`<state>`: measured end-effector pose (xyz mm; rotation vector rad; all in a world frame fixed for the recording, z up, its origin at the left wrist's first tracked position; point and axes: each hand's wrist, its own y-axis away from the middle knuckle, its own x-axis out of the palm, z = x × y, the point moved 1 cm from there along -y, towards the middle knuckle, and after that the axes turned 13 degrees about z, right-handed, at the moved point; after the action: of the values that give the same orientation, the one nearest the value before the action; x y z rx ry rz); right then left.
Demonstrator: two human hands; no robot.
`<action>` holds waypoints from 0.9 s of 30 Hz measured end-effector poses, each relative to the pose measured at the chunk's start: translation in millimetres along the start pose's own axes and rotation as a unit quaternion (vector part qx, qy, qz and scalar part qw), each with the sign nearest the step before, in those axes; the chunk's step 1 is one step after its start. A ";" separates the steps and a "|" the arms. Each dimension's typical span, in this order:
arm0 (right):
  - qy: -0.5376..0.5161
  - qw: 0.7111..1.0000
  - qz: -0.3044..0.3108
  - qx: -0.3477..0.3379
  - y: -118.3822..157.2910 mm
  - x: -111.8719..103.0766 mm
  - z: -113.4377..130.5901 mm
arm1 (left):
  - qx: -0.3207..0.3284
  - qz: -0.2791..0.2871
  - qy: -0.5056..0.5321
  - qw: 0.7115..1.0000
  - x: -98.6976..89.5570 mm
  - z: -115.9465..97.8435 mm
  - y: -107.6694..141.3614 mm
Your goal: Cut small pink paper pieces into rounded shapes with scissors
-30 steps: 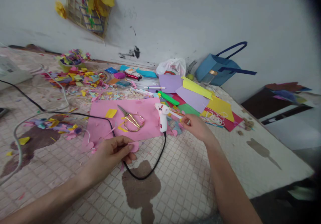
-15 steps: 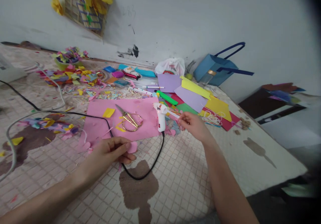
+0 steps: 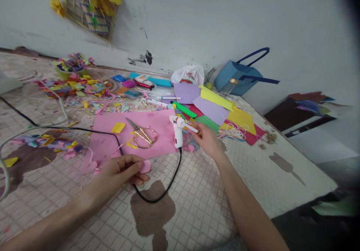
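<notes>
The left hand (image 3: 126, 169) pinches a pink piece (image 3: 145, 166) between thumb and finger over the bench (image 3: 205, 202); it looks already cut, but is fixed to nothing. The right hand (image 3: 207, 140) curls beside the glue stick (image 3: 191, 128); its grip I cannot tell. Scissors (image 3: 143, 134) lie unused; the glue gun (image 3: 178, 133) rests near.
</notes>
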<state>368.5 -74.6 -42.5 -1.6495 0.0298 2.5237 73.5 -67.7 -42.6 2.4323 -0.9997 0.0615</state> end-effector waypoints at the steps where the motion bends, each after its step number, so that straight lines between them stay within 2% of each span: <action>1: 0.003 1.000 -0.011 0.003 -2.6 2.4 -1.6 | 0.000 0.000 -0.003 1.000 0.2 -0.4 0.0; 7: -0.003 0.999 -0.035 0.012 -10.0 11.3 -11.3 | 0.011 0.017 -0.014 1.000 -0.5 1.2 -0.3; 16: -0.108 0.994 -0.022 -0.016 -7.7 -3.3 -13.7 | 0.019 0.021 -0.001 1.000 0.9 -0.6 0.4; 18: -0.140 0.989 0.014 -0.035 -1.6 -8.0 -9.7 | 0.019 0.022 -0.008 1.000 0.3 -0.4 -0.2; 21: -0.180 0.971 0.123 -0.093 13.0 -16.0 6.0 | 0.023 0.028 -0.012 0.999 -1.0 1.0 -1.6; 23: -0.196 0.947 0.213 -0.138 24.3 -19.7 22.2 | 0.023 0.030 -0.014 0.999 -1.0 1.6 -1.8; 25: -0.217 0.921 0.273 -0.173 34.3 -19.7 40.4 | 0.023 0.026 -0.020 0.999 0.1 0.9 -1.0; 27: -0.289 0.883 0.322 -0.186 41.5 -14.2 58.0 | 0.023 0.021 -0.029 0.999 2.1 -0.8 0.3</action>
<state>316.4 -112.2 -8.3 -0.9899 0.0437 3.6423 74.9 -68.9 -41.3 2.4677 -1.0879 0.0286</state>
